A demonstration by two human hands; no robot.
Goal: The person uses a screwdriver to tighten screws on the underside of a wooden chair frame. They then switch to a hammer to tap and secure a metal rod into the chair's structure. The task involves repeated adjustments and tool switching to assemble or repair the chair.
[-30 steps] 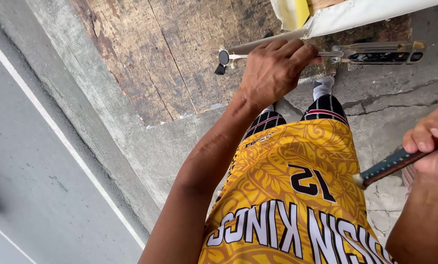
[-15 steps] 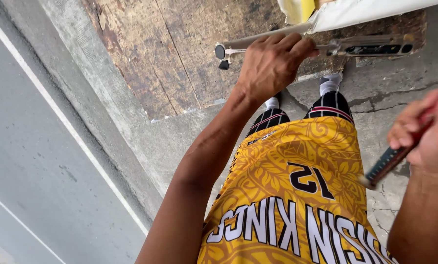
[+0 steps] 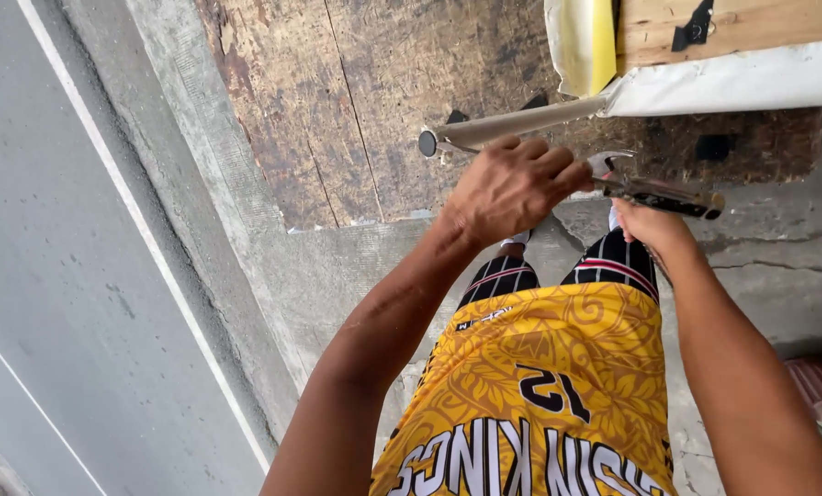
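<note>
My left hand [image 3: 507, 188] is closed around a beige tapered furniture leg [image 3: 512, 124] with a black tip, which sticks out from an upturned seat. My right hand [image 3: 654, 230] grips the dark handle of a metal tool [image 3: 654, 190] whose claw-like head sits right by my left fingers, just under the leg. The seat shows a bare wooden frame [image 3: 732, 28], white covering [image 3: 742, 87] and yellow foam [image 3: 581, 46]. My yellow patterned shirt [image 3: 540, 386] fills the lower middle.
A worn, stained plywood board [image 3: 337, 110] lies under the seat on cracked concrete [image 3: 337, 276]. A grey surface with a white line [image 3: 135, 220] runs along the left. A reddish ribbed object [image 3: 820, 386] shows at the right edge.
My right hand has swung the tool from the far right up and in to the leg, beside my left hand. My left hand has stayed on the leg.
</note>
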